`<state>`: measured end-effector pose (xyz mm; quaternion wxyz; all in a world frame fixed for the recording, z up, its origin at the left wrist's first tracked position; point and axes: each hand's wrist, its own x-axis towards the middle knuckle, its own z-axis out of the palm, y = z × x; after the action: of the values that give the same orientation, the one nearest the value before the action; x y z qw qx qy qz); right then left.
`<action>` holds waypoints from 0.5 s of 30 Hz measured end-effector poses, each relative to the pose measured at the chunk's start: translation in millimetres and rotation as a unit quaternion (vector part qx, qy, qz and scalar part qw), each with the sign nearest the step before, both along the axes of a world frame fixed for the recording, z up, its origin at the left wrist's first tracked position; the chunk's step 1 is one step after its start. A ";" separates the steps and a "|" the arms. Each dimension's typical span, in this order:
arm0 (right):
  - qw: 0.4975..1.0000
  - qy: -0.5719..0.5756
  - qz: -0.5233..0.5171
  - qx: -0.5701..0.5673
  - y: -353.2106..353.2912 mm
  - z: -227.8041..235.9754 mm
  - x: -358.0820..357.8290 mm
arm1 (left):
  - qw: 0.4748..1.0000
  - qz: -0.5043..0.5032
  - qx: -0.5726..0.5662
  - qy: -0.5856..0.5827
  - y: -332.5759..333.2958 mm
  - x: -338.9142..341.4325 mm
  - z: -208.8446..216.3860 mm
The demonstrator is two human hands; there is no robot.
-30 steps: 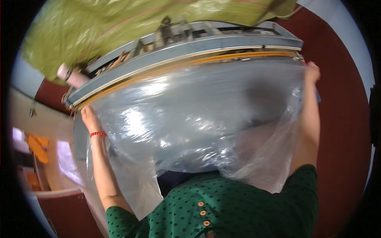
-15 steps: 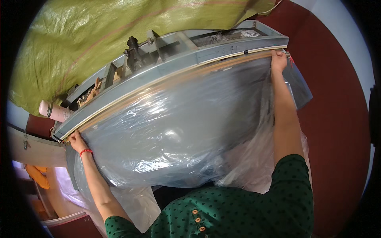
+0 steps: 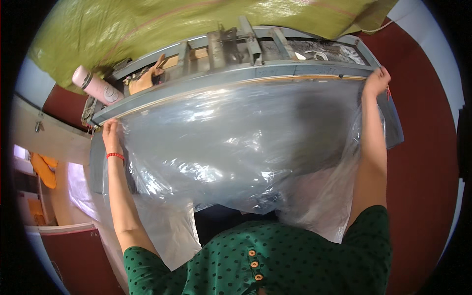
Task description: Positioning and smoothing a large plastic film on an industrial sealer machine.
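A wide sheet of clear plastic film is spread over a grey work surface and hangs down toward my body in folds. Its far edge runs along a long grey metal frame, edged with a pale strip. My left hand, with a red bead bracelet, pinches the film's far left corner just below the frame. At the opposite end, my right hand has its fingers curled at the far right corner of the film, beside the frame's end. The fingertips of both hands are partly hidden.
Inside the frame lie crossbars, a tan glove-like item and a coil of white cord. A pink bottle leans at its left end. Yellow-green sheeting covers the far side. An open cabinet stands at left; the floor is dark red.
The frame now sits more level in view. The tan band between it and the film has narrowed. My right hand has shifted out to the frame's end; my left stays at its corner.
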<state>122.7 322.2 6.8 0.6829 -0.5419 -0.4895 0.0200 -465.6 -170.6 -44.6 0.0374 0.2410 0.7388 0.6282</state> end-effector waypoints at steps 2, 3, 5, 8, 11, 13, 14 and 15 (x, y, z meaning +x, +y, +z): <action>0.980 -0.108 0.131 0.102 -48.8 26.1 -53.6 | 0.998 -0.058 0.014 0.005 -8.3 32.3 25.7; 0.955 -0.146 0.235 0.103 -94.9 37.7 -95.8 | 0.993 -0.113 0.022 0.009 -18.5 54.7 41.5; 0.885 -0.260 0.351 0.159 -144.0 34.8 -146.2 | 0.994 -0.096 0.053 -0.002 -34.7 85.9 67.6; 0.797 -0.398 0.385 0.240 -220.5 31.4 -197.3 | 0.989 -0.091 0.120 0.011 -80.0 97.2 82.8; 0.708 -0.294 0.628 -0.135 -224.3 -5.0 -191.4 | 0.988 -0.149 0.029 -0.017 -97.0 99.9 95.9; 0.731 -0.168 0.654 -0.097 -208.9 -34.5 -179.1 | 0.986 -0.165 -0.005 -0.012 -108.7 99.3 106.1; 0.746 -0.152 0.635 -0.133 -198.7 -39.1 -163.9 | 0.959 -0.259 -0.084 -0.079 -118.1 91.0 108.3; 0.759 -0.134 0.614 -0.169 -188.3 -43.6 -145.3 | 0.912 -0.348 -0.162 -0.144 -125.3 85.9 111.5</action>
<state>-22.6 133.9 -36.8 0.3486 -0.2285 -0.7928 0.4446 -379.7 -295.9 66.9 0.3984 0.3805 0.6860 0.4752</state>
